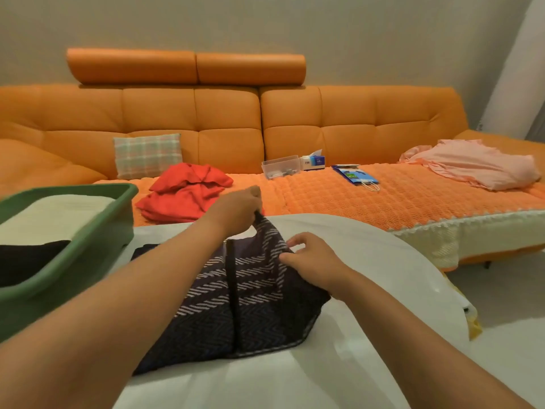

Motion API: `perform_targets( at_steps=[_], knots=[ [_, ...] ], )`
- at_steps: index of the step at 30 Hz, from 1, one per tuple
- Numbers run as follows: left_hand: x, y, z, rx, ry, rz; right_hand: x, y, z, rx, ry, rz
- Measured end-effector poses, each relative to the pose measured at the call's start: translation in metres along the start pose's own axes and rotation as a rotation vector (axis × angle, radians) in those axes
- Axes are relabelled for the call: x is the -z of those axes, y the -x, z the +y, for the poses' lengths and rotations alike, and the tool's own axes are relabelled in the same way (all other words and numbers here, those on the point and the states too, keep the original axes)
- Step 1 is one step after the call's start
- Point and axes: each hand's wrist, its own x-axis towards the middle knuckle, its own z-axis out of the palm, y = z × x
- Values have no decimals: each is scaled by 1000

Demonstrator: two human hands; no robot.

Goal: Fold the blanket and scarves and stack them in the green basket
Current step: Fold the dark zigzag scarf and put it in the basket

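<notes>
Scarf (pixel 259 305), dark with pale zigzags, beneath both hands: left hand (pixel 236 209) pinches its lifted edge, right hand (pixel 312 261) pinches a fold alongside.

Plain beige wall (pixel 265 22) behind, evenly and warmly lit. Against it, long orange leather sofa (pixel 206 113) with two raised roll headrests (pixel 185 66) and a corner section at right. Over the seat, orange knitted cover (pixel 398 199) with a cream fringe. Plaid cushion (pixel 147 154) propped against the backrest. Pale glossy floor (pixel 507 296) at right. White round-edged worktop (pixel 383 249) in front.
</notes>
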Motion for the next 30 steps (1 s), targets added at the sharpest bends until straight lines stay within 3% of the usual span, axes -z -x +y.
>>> perform_targets(
  at_steps=[7,13,15,18,21,26,30],
  knots=[
    [41,79,-71,89,-361,-127,-80,17,-70,10,-267,-234],
    [36,130,-108,263,-408,-269,-163,27,-95,37,-273,-418],
    [24,142,-110,270,-202,-332,-176,25,-89,153,-38,-372],
    [4,161,-102,311,49,-375,-190,21,-71,372,433,-145],
    [-20,175,-92,403,184,-460,-201,30,-52,378,693,-242],
    [-39,195,-84,498,190,-436,-177,29,-37,429,813,-372],
    [-29,196,-69,523,143,-332,-132,11,-35,355,803,-336]
  ],
)
